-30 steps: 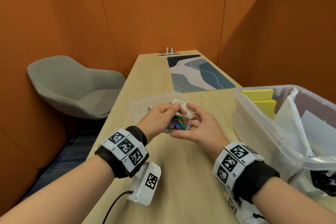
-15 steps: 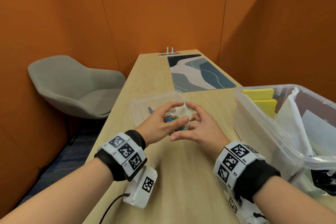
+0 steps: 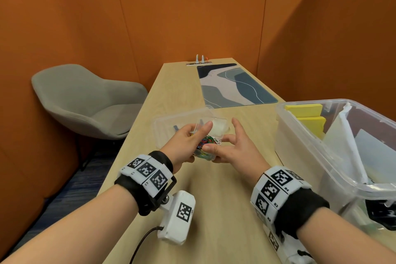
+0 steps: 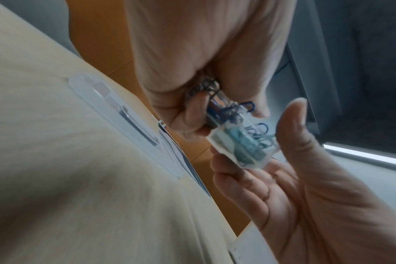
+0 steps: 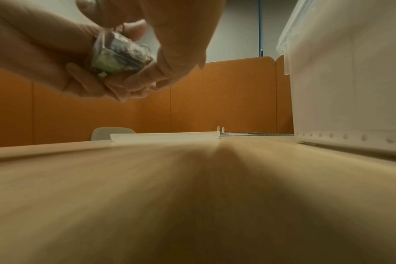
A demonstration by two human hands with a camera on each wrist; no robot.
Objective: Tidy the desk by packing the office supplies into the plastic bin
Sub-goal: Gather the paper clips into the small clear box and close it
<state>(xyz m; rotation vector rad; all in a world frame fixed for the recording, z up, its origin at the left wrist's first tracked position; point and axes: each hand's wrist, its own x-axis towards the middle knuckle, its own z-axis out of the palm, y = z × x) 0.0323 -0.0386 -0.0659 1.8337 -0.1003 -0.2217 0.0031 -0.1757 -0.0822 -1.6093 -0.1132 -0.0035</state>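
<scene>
Clip box (image 3: 206, 146) held above the desk (image 3: 214, 210) between left hand (image 3: 184, 141), fingers curled round it, and right hand (image 3: 233, 148), cupping it with fingers half spread; plastic bin (image 3: 304, 152) lies to the right, nearer the right hand

1. Plastic bin (image 3: 300, 133): cut off by right and lower picture edges in head view; far wall out of frame.
2. Paper clip box (image 3: 205, 148): largely covered by left hand (image 3: 184, 146) and right hand (image 3: 237, 150); base unseen; lid state not discernible.
3. Left wrist view: box (image 4: 244, 142) blurred, label unreadable.
4. Right wrist view: box (image 5: 120, 53) blurred, clips indistinct.
5. Dark object (image 3: 379, 212) behind bin wall: identity not discernible.
6. Small item (image 3: 176, 128) under bin lid (image 3: 167, 122): too small to identify.
</scene>
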